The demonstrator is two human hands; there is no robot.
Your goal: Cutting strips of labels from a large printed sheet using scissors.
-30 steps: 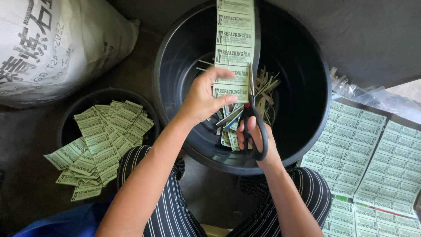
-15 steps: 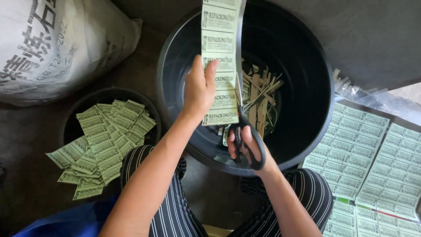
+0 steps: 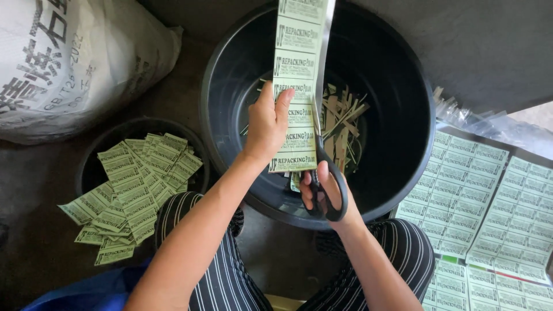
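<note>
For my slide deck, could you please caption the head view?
Left hand holds a strip of green labels over a black tub while the right hand cuts with scissors.

left hand point(image 3: 266, 124) holding label strip point(image 3: 296, 86), right hand point(image 3: 328, 193) (seemingly) scissoring

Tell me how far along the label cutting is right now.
Done: a heap of cut green labels fills the small black tub, and trimmings lie in the big black tub. In hand: the left hand holds a label strip while the right hand runs scissors along its edge. Left: uncut label sheets.
</note>
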